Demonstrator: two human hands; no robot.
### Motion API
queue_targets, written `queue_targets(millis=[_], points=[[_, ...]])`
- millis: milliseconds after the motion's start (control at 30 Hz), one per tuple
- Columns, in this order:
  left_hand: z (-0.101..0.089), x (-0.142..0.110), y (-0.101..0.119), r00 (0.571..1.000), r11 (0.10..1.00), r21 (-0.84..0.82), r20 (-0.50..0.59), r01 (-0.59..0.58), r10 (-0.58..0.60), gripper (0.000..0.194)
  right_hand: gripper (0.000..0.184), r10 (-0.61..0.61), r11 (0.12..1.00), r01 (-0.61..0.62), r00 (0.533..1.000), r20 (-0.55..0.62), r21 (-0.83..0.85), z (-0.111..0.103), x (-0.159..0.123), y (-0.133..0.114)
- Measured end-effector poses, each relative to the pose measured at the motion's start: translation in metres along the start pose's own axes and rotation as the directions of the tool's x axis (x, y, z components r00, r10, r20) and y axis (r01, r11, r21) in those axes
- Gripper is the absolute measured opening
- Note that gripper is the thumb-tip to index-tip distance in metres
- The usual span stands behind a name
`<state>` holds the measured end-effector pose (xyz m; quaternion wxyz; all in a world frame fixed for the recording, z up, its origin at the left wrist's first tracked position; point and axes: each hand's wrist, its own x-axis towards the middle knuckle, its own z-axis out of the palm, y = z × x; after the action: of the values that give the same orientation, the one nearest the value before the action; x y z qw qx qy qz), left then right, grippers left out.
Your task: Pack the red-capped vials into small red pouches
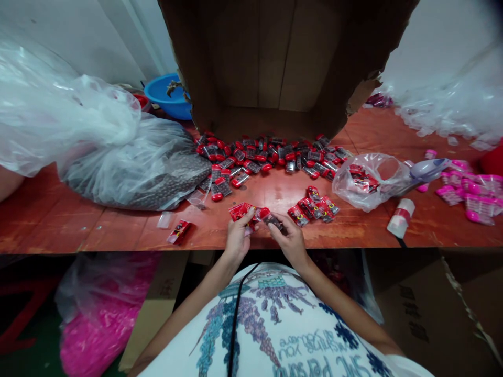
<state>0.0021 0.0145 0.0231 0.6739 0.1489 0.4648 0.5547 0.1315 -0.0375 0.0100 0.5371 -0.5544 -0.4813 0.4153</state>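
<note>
Near the table's front edge, my left hand (239,236) pinches a red printed plastic packet (240,210). Just beside it, my right hand (290,238) grips a small clear container with a red cap (274,220), and its red end meets the packet's edge. Whether the container is partly inside the packet I cannot tell. To the right of my hands lies a small pile of filled red packets (313,206). Another red packet stack (179,232) rests on the left. Behind my hands, many red-capped containers (255,154) spread out from a tipped cardboard box (271,57).
A large clear bag of dark beads (137,167) sits on the left, with a blue basin (167,97) behind it. On the right are a plastic bag with red packets (363,180), a purple scoop (428,170), a tape-like roll (401,217) and pink plastic pieces (481,191).
</note>
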Motion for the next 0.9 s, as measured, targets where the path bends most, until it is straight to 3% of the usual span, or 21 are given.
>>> queue_targets(millis=[133, 200, 267, 400, 567, 733, 800, 900], points=[[-0.0012, 0.0004, 0.0029, 0.991, 0.990, 0.061, 0.055, -0.127, 0.124, 0.027, 0.041, 0.236, 0.931, -0.281, 0.951, 0.202, 0.235, -0.0020, 0.0041, 0.0056], [-0.0017, -0.0002, 0.0047, 0.988, 0.986, 0.101, 0.085, -0.134, 0.126, 0.028, 0.042, 0.251, 0.911, -0.311, 0.939, 0.234, 0.271, -0.0030, 0.0054, 0.0070], [-0.0022, -0.0014, 0.0056, 0.989, 0.982, 0.147, 0.110, -0.118, 0.102, 0.028, 0.042, 0.206, 0.937, -0.256, 0.955, 0.214, 0.238, -0.0035, 0.0055, 0.0067], [-0.0030, -0.0041, 0.0059, 0.985, 0.966, 0.229, 0.150, -0.116, 0.083, 0.026, 0.035, 0.024, 0.997, -0.031, 0.995, 0.100, 0.074, -0.0014, 0.0035, 0.0049], [-0.0041, -0.0035, 0.0070, 0.977, 0.942, 0.306, 0.199, -0.138, 0.079, 0.025, 0.040, 0.104, 0.970, -0.126, 0.988, 0.115, 0.208, 0.0001, 0.0018, 0.0057], [-0.0052, -0.0011, 0.0034, 0.972, 0.930, 0.303, 0.170, -0.205, 0.159, 0.024, 0.024, -0.153, 0.985, 0.160, 0.982, 0.110, -0.062, -0.0074, 0.0006, 0.0007], [-0.0051, -0.0011, 0.0026, 0.969, 0.926, 0.306, 0.181, -0.219, 0.169, 0.023, 0.023, -0.131, 0.990, 0.136, 0.987, 0.092, -0.048, -0.0078, 0.0005, -0.0001], [-0.0049, -0.0026, 0.0039, 0.965, 0.931, 0.316, 0.240, -0.183, 0.108, 0.022, 0.027, 0.071, 0.983, -0.082, 0.995, 0.075, 0.165, -0.0051, 0.0007, 0.0020]])
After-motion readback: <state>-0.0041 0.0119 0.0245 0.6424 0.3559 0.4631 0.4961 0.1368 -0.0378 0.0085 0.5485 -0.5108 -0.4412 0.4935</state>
